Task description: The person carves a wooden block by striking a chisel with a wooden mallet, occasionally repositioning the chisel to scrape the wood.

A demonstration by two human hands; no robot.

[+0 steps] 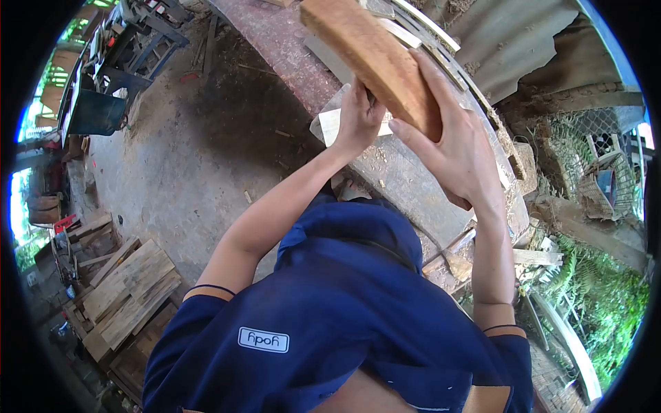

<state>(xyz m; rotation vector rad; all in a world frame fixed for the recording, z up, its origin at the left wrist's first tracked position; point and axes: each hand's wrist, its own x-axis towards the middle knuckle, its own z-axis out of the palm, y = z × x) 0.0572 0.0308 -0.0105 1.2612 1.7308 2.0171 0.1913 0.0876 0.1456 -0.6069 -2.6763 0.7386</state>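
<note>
A thick, brown wooden block point(375, 58) is raised at a slant above the workbench point(413, 186). My right hand point(463, 148) grips its near end, with the thumb on one side and the fingers along the other. On the block's left side, my left hand point(358, 120) is closed at its lower edge, and some of its fingertips are hidden behind the wood. A pale flat piece of wood point(331, 128) lies on the bench just under my left hand.
Wood shavings and thin strips lie along the bench's right side. Stacked boards point(131, 296) rest on the floor at lower left. A dark green bin point(98, 112) and a blue-grey frame point(155, 45) stand at upper left. Ferns point(599, 296) grow at the right.
</note>
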